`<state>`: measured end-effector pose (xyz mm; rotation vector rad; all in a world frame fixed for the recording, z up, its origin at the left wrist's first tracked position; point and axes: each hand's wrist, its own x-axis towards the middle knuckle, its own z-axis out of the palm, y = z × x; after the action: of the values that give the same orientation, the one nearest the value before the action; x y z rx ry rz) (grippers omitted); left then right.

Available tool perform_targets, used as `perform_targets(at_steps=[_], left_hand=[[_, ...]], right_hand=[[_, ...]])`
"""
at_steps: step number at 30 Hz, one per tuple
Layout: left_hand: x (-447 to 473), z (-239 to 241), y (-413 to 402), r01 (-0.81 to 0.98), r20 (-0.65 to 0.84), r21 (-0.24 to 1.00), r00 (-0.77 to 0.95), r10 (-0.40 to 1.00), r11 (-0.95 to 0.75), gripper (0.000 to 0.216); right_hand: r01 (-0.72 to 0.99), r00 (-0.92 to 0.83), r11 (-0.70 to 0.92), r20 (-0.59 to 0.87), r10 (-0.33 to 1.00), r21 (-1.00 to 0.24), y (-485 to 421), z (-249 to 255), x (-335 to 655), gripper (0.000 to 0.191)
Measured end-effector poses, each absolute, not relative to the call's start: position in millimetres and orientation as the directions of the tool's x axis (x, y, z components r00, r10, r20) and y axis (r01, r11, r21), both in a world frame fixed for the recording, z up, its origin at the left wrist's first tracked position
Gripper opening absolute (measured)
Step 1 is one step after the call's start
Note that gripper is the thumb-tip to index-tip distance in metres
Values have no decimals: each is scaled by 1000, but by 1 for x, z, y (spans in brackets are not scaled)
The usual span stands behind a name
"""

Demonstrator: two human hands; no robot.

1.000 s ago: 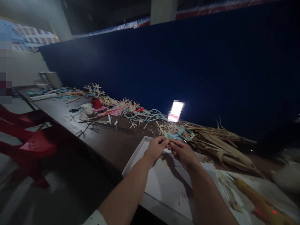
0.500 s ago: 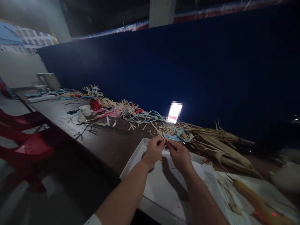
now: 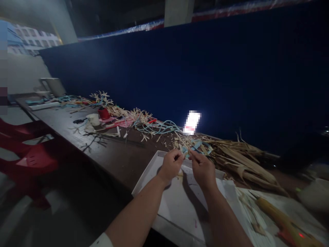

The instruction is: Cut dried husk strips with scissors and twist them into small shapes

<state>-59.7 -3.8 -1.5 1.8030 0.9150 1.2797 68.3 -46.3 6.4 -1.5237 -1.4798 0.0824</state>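
Observation:
Both my hands are over a shallow white tray [image 3: 177,214]. My right hand [image 3: 204,169] pinches a thin pale strip [image 3: 183,140], which slants up and away to the left from the fingertips. Close beside it, my left hand [image 3: 170,166] has thumb and forefinger pressed together. What lies between those fingers, if anything, is too small to make out. A small yellowish piece [image 3: 180,174] lies in the tray below the hands. Just beyond the fingertips are pale scraps and light blue pieces [image 3: 196,146].
Dried husk leaves [image 3: 246,161] lie at the right. Nearer is a yellow glue gun [image 3: 276,214] with a red light. Leftward along the table are pale flower shapes [image 3: 140,116], a red thread spool [image 3: 103,113] and scissors [image 3: 80,121]. A bright phone [image 3: 192,122] leans on the blue partition.
My right hand has shifted slightly right, carrying the pale strip with it. The gap between my two hands has widened a little. My left hand has stayed nearly in place.

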Motion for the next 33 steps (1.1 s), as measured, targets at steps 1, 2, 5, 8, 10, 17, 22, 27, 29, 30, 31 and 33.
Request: perform_targets(at_steps=[1, 2, 5, 8, 10, 17, 22, 27, 29, 30, 31, 33], left_hand=[[-60, -1, -4, 128, 425, 875, 259, 867, -467, 21], [-61, -1, -4, 124, 407, 885, 264, 874, -450, 21], [-63, -1, -3, 101, 343, 921, 253, 905, -377, 19], [-66, -1, -1, 61, 275, 954, 209, 939, -293, 21], [-66, -2, -1, 59, 249, 962, 193, 949, -265, 22], [-64, -3, -2, 146, 302, 931, 204, 931, -334, 22], [-64, -3, -4, 123, 314, 929, 229, 921, -348, 23], [-63, -3, -3, 213, 344, 898, 204, 917, -385, 20], [-63, -2, -2, 251, 364, 879, 196, 911, -406, 19], [-63, -2, -3, 260, 370, 874, 193, 909, -411, 18], [-63, -1, -3, 263, 374, 871, 190, 908, -414, 18], [-63, 1, -4, 261, 377, 871, 189, 907, -416, 18]], right_hand=[[715, 276, 200, 534, 799, -670, -45, 6, 70, 36], [688, 309, 184, 512, 802, -702, -44, 5, 73, 35], [460, 499, 140, 386, 776, -877, -40, 4, 84, 33], [193, 605, 146, 235, 760, -970, -39, 7, 93, 48], [-49, 541, 178, 124, 832, -983, -42, 13, 93, 57], [-293, 93, -75, -107, 990, -953, -48, 20, 64, 55], [-221, 118, -93, -121, 986, -971, -46, 14, 61, 50], [-61, 206, -14, -26, 978, -998, -43, 9, 61, 51], [82, 258, 46, 66, 964, -996, -41, 7, 61, 47], [157, 279, 71, 114, 954, -985, -40, 6, 61, 44], [225, 295, 90, 156, 943, -970, -40, 5, 61, 43], [310, 316, 110, 212, 925, -944, -39, 4, 62, 41]])
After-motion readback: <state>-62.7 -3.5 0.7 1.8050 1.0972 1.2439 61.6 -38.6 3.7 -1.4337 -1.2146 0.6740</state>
